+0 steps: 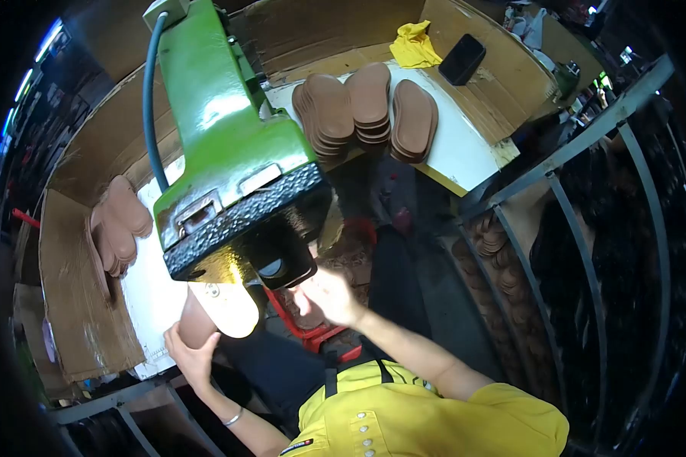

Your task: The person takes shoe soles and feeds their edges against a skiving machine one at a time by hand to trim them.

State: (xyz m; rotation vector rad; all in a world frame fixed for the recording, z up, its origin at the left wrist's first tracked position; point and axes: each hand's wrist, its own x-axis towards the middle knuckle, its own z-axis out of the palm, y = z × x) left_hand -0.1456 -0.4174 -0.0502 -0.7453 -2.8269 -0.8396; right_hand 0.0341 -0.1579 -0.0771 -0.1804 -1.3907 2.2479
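My left hand (193,356) grips a brown shoe insole (196,318) at its near end, thumb on top. The insole's far part goes under the green and black machine head (244,190). Beside it, partly over it, lies a brightly lit, pale, round-ended plate (235,311) with a small round mark. My right hand (329,297) is at the right of the machine's black lower part (282,266), glaring in the lamp light. Its fingers look stretched out and partly hidden, and I see nothing held in them.
Stacks of brown insoles (331,107) stand on the white table (461,145) at the back; more insoles (120,221) lie at left. Cardboard walls (84,297) border the table. A yellow cloth (414,46) and phone (463,59) are at back right. A red crate (312,335) sits below.
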